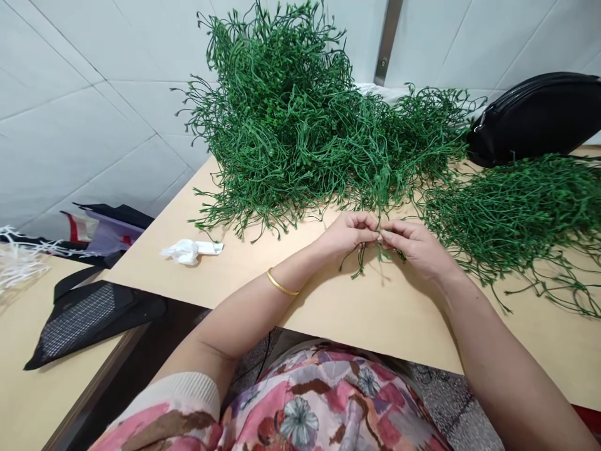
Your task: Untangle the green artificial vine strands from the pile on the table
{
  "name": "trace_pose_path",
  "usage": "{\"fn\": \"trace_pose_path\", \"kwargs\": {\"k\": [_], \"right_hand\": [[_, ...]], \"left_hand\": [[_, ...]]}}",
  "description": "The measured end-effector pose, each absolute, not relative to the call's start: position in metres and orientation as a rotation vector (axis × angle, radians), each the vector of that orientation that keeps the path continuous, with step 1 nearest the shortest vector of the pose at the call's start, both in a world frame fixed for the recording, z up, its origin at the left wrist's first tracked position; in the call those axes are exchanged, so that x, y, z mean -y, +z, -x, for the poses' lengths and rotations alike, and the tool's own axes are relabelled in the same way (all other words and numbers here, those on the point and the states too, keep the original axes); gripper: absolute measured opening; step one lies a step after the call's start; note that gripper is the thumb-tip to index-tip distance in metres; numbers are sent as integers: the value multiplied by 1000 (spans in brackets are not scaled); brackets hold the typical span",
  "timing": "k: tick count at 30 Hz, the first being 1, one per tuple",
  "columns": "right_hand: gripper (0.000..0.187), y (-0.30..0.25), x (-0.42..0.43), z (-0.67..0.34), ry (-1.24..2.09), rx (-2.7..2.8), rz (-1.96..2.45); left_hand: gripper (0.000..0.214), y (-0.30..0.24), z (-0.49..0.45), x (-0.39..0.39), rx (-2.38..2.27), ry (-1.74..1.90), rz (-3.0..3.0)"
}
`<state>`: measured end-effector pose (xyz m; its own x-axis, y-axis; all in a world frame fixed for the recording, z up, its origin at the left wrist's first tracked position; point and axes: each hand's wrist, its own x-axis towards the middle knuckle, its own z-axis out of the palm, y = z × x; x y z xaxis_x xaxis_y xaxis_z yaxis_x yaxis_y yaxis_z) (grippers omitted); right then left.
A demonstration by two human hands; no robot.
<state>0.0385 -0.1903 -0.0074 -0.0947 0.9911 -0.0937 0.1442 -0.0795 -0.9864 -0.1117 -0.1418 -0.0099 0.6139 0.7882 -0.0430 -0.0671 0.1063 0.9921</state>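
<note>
The left hand and the right hand meet fingertip to fingertip, each pinching a thin green plastic sprig between thumb and forefinger. The sprig lies right at the fingertips, some of its ends hanging below the left hand, above the surface. Just beyond both hands rises a large green heap; a smaller green pile spreads beside the right hand. Farther out, a crumpled white tissue lies left, a black bag far right.

Bright indoor light, soft shadows
</note>
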Motion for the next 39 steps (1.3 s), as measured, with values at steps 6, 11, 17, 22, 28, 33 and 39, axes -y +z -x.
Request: {"fn": "trace_pose_path", "kwargs": {"k": [6, 11, 17, 22, 28, 33, 39], "right_hand": [[24, -4, 193, -45, 980, 1804, 1541], [20, -3, 195, -41, 639, 2061, 1655], [28, 0, 195, -36, 516, 2258, 1897], [34, 19, 213, -35, 1061, 2353, 1605], [36, 21, 214, -47, 1166, 1817, 1261], [30, 12, 203, -48, 971, 1387, 1221], [28, 9, 206, -27, 690, 1459, 1431]], "left_hand": [[11, -3, 115, 140, -770, 565, -1385], [11, -9, 113, 135, -834, 543, -1732], [16, -16, 106, 135, -942, 449, -2340], [13, -19, 107, 120, -1197, 555, -2362], [17, -23, 115, 108, -1128, 861, -1884], [4, -18, 109, 122, -922, 800, -1416], [13, -15, 108, 131, -846, 773, -1190]]}}
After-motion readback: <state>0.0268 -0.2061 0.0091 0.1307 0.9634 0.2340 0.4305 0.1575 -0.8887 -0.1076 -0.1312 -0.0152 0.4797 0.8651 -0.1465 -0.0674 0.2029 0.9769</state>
